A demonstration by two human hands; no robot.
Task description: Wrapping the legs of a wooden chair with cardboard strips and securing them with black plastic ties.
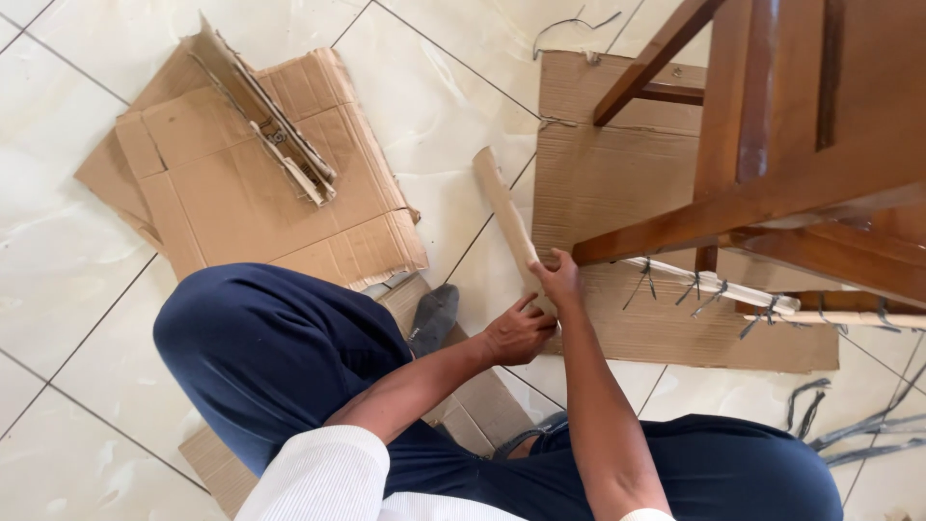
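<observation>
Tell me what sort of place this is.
Probably a room in a home, used as a makeshift work spot: glossy tiled floor, a wooden chair frame standing on flattened cardboard, and loose dark cords lying about.

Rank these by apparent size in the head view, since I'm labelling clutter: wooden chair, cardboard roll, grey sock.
1. wooden chair, partly out of frame
2. cardboard roll
3. grey sock

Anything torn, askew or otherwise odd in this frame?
Yes. The cardboard pile at upper left is ripped and ragged, with a torn strip lying askew on top. Loose dark ties are scattered on the tiled floor at lower right.
</observation>
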